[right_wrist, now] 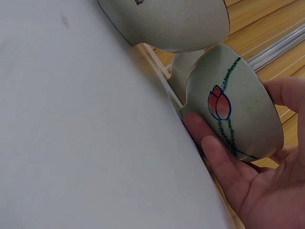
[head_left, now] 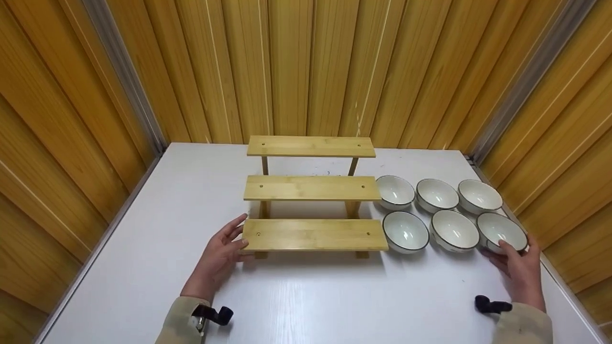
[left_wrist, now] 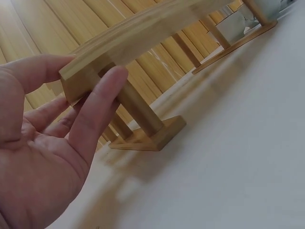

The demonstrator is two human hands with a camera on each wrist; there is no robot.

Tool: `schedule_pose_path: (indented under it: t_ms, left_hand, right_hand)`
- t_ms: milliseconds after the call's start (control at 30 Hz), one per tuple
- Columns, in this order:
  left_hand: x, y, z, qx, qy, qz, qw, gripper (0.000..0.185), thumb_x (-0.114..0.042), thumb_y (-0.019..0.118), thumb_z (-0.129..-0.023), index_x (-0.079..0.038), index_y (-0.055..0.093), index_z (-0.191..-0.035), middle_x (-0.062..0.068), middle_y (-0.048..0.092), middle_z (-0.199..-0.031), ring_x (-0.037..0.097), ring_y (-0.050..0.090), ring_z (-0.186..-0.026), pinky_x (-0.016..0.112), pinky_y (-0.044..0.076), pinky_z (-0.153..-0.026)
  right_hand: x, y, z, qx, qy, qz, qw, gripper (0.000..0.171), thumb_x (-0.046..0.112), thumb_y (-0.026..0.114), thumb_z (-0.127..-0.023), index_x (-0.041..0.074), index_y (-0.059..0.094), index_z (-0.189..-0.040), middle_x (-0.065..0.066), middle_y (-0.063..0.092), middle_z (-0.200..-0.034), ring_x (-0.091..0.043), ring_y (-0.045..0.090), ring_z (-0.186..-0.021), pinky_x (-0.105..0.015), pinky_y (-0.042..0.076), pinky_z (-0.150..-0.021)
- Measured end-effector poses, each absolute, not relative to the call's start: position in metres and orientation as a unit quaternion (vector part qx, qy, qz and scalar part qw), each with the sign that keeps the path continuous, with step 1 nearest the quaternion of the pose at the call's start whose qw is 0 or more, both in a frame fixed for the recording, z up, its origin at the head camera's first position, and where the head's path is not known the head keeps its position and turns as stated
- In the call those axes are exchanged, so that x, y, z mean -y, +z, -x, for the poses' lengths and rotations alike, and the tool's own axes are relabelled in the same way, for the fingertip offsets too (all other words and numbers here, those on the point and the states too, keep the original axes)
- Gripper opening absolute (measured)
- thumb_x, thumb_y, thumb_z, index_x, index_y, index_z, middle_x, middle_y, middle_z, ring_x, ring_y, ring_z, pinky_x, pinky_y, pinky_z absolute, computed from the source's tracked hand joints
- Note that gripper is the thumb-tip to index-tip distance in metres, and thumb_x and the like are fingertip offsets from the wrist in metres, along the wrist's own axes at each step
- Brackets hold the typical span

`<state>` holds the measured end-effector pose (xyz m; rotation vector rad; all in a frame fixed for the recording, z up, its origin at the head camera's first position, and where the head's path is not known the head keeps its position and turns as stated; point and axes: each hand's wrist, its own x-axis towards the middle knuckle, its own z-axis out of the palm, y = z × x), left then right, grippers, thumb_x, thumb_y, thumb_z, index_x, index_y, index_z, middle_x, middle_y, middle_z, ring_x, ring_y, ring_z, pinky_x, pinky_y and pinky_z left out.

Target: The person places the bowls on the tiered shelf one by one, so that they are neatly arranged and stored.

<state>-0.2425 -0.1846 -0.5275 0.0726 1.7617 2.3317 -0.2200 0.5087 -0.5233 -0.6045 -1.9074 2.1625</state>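
A three-tier wooden display stand (head_left: 315, 235) stands at the middle of the white table. At its left end, my left hand (head_left: 221, 248) grips the lowest shelf board. The left wrist view shows those fingers around the board's end (left_wrist: 71, 88), close by a stand leg (left_wrist: 143, 107). My right hand (head_left: 522, 267) holds the near-right white bowl (head_left: 502, 228), thumb over its dark rim and fingers under its side. A red lotus bud (right_wrist: 219, 103) is painted on that bowl's outside in the right wrist view.
Several other dark-rimmed white bowls sit in two rows right of the stand, such as a front bowl (head_left: 454, 229) and a back bowl (head_left: 436, 193). Wood-panelled walls (head_left: 311, 71) enclose the white table (head_left: 306, 301) at the back and both sides.
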Motion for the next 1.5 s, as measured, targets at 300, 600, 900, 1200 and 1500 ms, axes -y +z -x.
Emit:
schedule_pose_path:
  t_ms: [300, 600, 900, 1200, 1500]
  left_hand:
    - [0.184, -0.529, 0.242, -0.587, 0.803, -0.007, 0.100, 0.077, 0.001, 0.070, -0.091, -0.015, 0.039, -0.159, 0.009, 0.050, -0.150, 0.020, 0.067, -0.118, 0.037, 0.062, -0.089]
    - [0.184, -0.532, 0.243, -0.579, 0.809, -0.016, 0.100, 0.077, 0.006, 0.067, -0.091, -0.013, 0.037, -0.159, 0.006, 0.052, -0.143, 0.020, 0.066, -0.115, 0.038, 0.061, -0.088]
    - [0.184, -0.532, 0.242, -0.575, 0.812, -0.019, 0.098, 0.077, 0.003, 0.070, -0.091, -0.012, 0.038, -0.159, 0.009, 0.052, -0.145, 0.020, 0.067, -0.116, 0.037, 0.062, -0.087]
    - [0.185, -0.532, 0.242, -0.574, 0.812, -0.027, 0.107, 0.078, 0.003, 0.068, -0.092, -0.011, 0.033, -0.161, 0.007, 0.052, -0.145, 0.019, 0.066, -0.118, 0.038, 0.060, -0.091]
    - [0.185, -0.532, 0.242, -0.569, 0.815, -0.021, 0.110, 0.078, 0.005, 0.068, -0.092, -0.014, 0.036, -0.160, 0.009, 0.049, -0.149, 0.021, 0.066, -0.120, 0.037, 0.061, -0.090]
  right_hand:
    - [-0.506, -0.527, 0.217, 0.587, 0.776, 0.211, 0.095, 0.098, 0.016, 0.065, -0.101, 0.041, -0.007, -0.163, -0.008, 0.033, -0.132, -0.014, 0.076, -0.087, -0.031, 0.062, -0.088]
    - [-0.508, -0.529, 0.214, 0.558, 0.801, 0.194, 0.096, 0.095, 0.012, 0.063, -0.101, 0.044, -0.001, -0.163, -0.004, 0.033, -0.130, -0.017, 0.076, -0.088, -0.030, 0.063, -0.085]
    - [-0.509, -0.529, 0.212, 0.532, 0.820, 0.185, 0.103, 0.089, 0.010, 0.062, -0.102, 0.046, 0.007, -0.162, -0.009, 0.033, -0.131, -0.025, 0.078, -0.086, -0.030, 0.064, -0.079]
    - [-0.508, -0.524, 0.208, 0.520, 0.823, 0.197, 0.118, 0.086, 0.008, 0.064, -0.100, 0.047, 0.017, -0.160, -0.001, 0.034, -0.132, -0.024, 0.077, -0.086, -0.030, 0.064, -0.076]
    - [-0.503, -0.507, 0.208, 0.509, 0.822, 0.212, 0.141, 0.082, 0.006, 0.062, -0.100, 0.047, 0.022, -0.159, 0.009, 0.027, -0.142, -0.021, 0.075, -0.078, -0.030, 0.064, -0.071]
